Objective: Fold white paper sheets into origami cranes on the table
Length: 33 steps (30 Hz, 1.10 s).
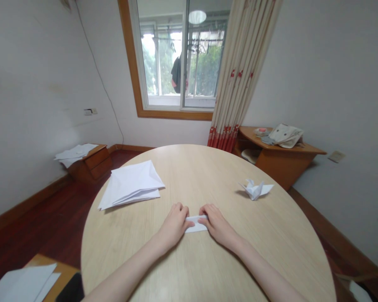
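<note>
A small folded strip of white paper (195,224) lies on the round wooden table (201,268) in front of me. Its left end is gripped by my left hand (176,222), the thumb on top and the fingers curled at the far edge. My right hand (216,222) grips the right end in the same way. Only the middle of the paper shows between the thumbs; both ends are hidden under the hands. To the right of my hands rests a folded white paper crane (254,189).
A stack of white paper sheets (134,182) lies at the table's left. More papers (77,152) are on a low cabinet by the left wall, and others (25,285) at lower left. A wooden desk (286,161) bearing a cloth bag (286,135) stands at right, beyond the table edge.
</note>
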Tool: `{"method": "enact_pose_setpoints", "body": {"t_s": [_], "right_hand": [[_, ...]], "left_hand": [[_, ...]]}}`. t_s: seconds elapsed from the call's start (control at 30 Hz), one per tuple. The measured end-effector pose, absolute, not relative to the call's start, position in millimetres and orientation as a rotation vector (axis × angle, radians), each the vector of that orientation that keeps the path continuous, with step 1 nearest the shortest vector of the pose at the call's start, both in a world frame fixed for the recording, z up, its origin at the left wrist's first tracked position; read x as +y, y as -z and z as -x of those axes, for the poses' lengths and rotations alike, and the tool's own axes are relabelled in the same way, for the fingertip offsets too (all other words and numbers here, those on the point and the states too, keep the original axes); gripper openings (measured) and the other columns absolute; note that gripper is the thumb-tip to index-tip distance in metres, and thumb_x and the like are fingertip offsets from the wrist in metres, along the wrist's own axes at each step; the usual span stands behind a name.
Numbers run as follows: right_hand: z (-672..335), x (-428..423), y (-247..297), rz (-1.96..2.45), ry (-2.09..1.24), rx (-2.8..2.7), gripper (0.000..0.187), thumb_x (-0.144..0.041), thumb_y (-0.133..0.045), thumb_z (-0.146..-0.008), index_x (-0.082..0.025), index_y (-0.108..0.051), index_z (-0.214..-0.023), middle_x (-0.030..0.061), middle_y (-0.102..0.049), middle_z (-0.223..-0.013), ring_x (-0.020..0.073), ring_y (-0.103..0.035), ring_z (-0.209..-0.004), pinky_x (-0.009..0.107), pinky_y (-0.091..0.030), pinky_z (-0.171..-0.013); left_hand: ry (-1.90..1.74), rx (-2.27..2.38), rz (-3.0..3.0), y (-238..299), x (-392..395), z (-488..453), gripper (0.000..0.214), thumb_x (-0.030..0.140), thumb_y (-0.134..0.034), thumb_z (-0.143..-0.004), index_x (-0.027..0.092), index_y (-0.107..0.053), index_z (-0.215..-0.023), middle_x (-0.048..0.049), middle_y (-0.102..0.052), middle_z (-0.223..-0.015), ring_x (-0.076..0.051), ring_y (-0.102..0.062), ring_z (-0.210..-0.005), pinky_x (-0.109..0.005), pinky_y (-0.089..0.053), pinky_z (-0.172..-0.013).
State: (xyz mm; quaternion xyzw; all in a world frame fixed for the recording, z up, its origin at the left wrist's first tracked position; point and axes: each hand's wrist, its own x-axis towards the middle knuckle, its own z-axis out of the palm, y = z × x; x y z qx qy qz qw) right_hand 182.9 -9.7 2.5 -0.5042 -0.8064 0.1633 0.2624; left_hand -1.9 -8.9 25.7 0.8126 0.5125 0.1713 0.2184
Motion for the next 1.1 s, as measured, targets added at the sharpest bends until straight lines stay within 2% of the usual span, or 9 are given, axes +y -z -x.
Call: {"method": "enact_pose_setpoints", "body": {"t_s": [0.13,0.3,0.43,0.53,0.67,0.8,0.83,0.97,1.1], "right_hand": [[-185,-13,-10,1.222,-0.371,-2.32,0.011,-0.015,-0.048,-0.092,-0.018,-0.057,-0.087,0.0053,-0.059,-0.09,0.019,-0.053,-0.087,0.032,-0.043,-0.077],[-188,-21,-26,1.237,-0.294,-2.422,0.012,-0.016,-0.05,-0.092,-0.017,-0.06,-0.085,0.005,-0.06,-0.087,0.0182,-0.054,-0.083,0.03,-0.042,-0.073],[-188,-29,-39,1.226,-0.239,-2.448,0.013,-0.014,-0.049,-0.091,-0.017,-0.06,-0.084,0.0048,-0.059,-0.086,0.0177,-0.055,-0.082,0.029,-0.042,-0.072],[-186,-37,-50,1.22,-0.176,-2.469,0.015,-0.012,-0.048,-0.089,-0.017,-0.059,-0.081,0.0051,-0.059,-0.085,0.0173,-0.055,-0.08,0.028,-0.041,-0.069],[-183,-50,-61,1.2,-0.039,-2.523,0.018,-0.008,-0.046,-0.086,-0.017,-0.057,-0.075,0.0046,-0.058,-0.081,0.0169,-0.053,-0.074,0.028,-0.039,-0.065],[-180,-67,-64,1.202,0.072,-2.595,0.017,-0.009,-0.045,-0.085,-0.018,-0.056,-0.077,0.0052,-0.058,-0.08,0.0186,-0.052,-0.073,0.03,-0.038,-0.063],[-180,-71,-63,1.203,0.095,-2.616,0.017,-0.009,-0.045,-0.085,-0.018,-0.056,-0.077,0.0054,-0.058,-0.08,0.0189,-0.053,-0.072,0.031,-0.038,-0.062],[-179,-92,-55,1.215,0.168,-2.626,0.019,-0.007,-0.043,-0.083,-0.02,-0.058,-0.079,0.0066,-0.061,-0.08,0.0209,-0.054,-0.07,0.033,-0.041,-0.06],[-178,-109,-39,1.235,0.153,-2.51,0.022,-0.006,-0.043,-0.082,-0.02,-0.06,-0.086,0.0083,-0.065,-0.087,0.0241,-0.06,-0.078,0.035,-0.048,-0.063]], "left_hand": [[-0.418,1.332,-2.249,-32,-11,4,0.007,0.012,-0.055,-0.085,0.016,-0.054,-0.09,-0.0031,-0.056,-0.093,-0.017,-0.055,-0.087,-0.025,-0.041,-0.075],[-0.353,1.321,-2.339,-44,-17,3,0.016,0.011,-0.056,-0.084,0.017,-0.059,-0.098,-0.0038,-0.059,-0.098,-0.017,-0.057,-0.092,-0.025,-0.042,-0.078],[-0.254,1.373,-2.572,-59,-26,1,0.015,0.014,-0.048,-0.089,0.017,-0.063,-0.089,-0.0056,-0.059,-0.095,-0.02,-0.057,-0.091,-0.027,-0.044,-0.073],[-0.188,1.404,-2.686,-68,-37,0,0.02,0.011,-0.045,-0.09,0.018,-0.064,-0.091,-0.0067,-0.06,-0.097,-0.022,-0.057,-0.092,-0.029,-0.046,-0.072],[-0.251,1.417,-2.691,-72,-53,1,0.028,0.007,-0.044,-0.088,0.019,-0.063,-0.104,-0.0071,-0.063,-0.103,-0.023,-0.058,-0.097,-0.034,-0.048,-0.08],[-0.345,1.401,-2.575,-68,-70,5,0.034,0.009,-0.045,-0.087,0.022,-0.062,-0.113,-0.0086,-0.061,-0.121,-0.025,-0.058,-0.107,-0.037,-0.047,-0.089],[-0.346,1.392,-2.546,-67,-74,5,0.034,0.01,-0.045,-0.086,0.022,-0.063,-0.112,-0.0085,-0.062,-0.12,-0.026,-0.059,-0.106,-0.037,-0.047,-0.088],[-0.33,1.339,-2.461,-64,-90,5,0.033,0.011,-0.042,-0.088,0.025,-0.066,-0.107,-0.0053,-0.07,-0.091,-0.023,-0.066,-0.084,-0.031,-0.049,-0.075],[-0.353,1.372,-2.391,-56,-105,3,0.034,0.011,-0.043,-0.09,0.025,-0.066,-0.11,-0.006,-0.07,-0.099,-0.024,-0.066,-0.089,-0.034,-0.05,-0.079]]}}
